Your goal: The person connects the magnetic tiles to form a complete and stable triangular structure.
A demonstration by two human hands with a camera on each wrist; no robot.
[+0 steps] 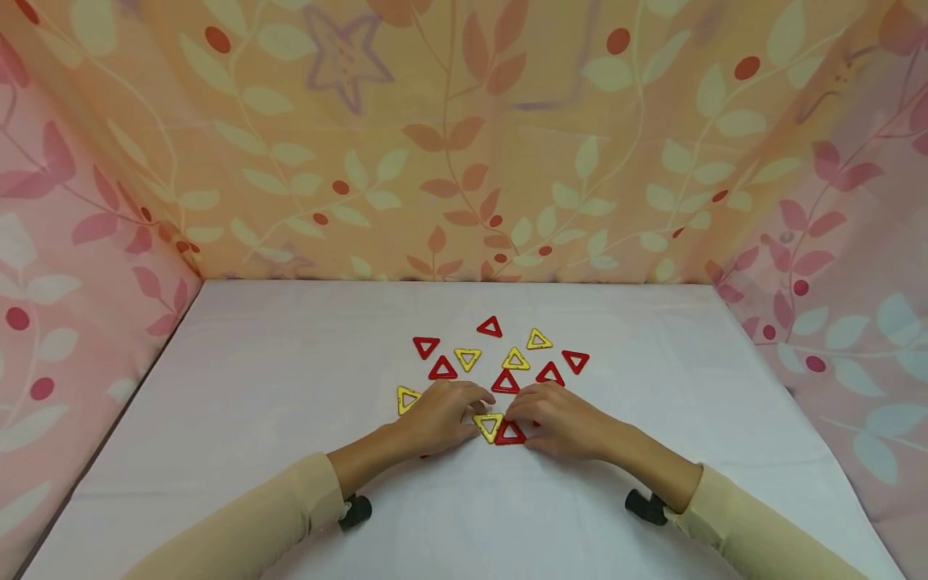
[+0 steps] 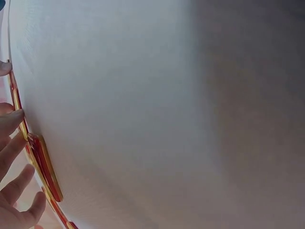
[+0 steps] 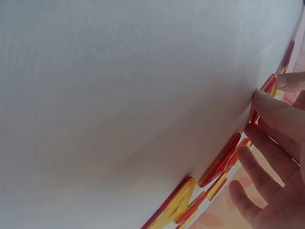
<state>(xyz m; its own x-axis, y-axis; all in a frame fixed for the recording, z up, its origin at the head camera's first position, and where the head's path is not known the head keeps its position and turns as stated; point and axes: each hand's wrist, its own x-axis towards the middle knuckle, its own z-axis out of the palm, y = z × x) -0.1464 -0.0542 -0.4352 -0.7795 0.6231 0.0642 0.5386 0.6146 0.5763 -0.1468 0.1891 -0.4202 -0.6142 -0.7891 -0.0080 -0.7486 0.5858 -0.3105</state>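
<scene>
Near the middle of the table, my left hand point(image 1: 444, 417) pinches a yellow triangle tile point(image 1: 482, 420) at its left corner with thumb and finger. My right hand point(image 1: 564, 420) holds a red triangle tile point(image 1: 511, 441) by its right side. These two tiles sit edge to edge, pointing opposite ways, and appear to touch. In the left wrist view, the fingers point(image 2: 16, 186) spread beside tiles seen edge-on. The right wrist view has the thumb and fingers point(image 3: 271, 148) at the tiles' edge. My hands partly cover tiles beneath them.
Beyond the hands, several red tiles point(image 1: 443, 369) and yellow tiles point(image 1: 467, 358) lie scattered flat. Another yellow tile point(image 1: 406, 399) shows partly behind the left hand. A white cloth covers the table point(image 1: 290, 346), and patterned fabric walls point(image 1: 464, 145) stand at the back and sides.
</scene>
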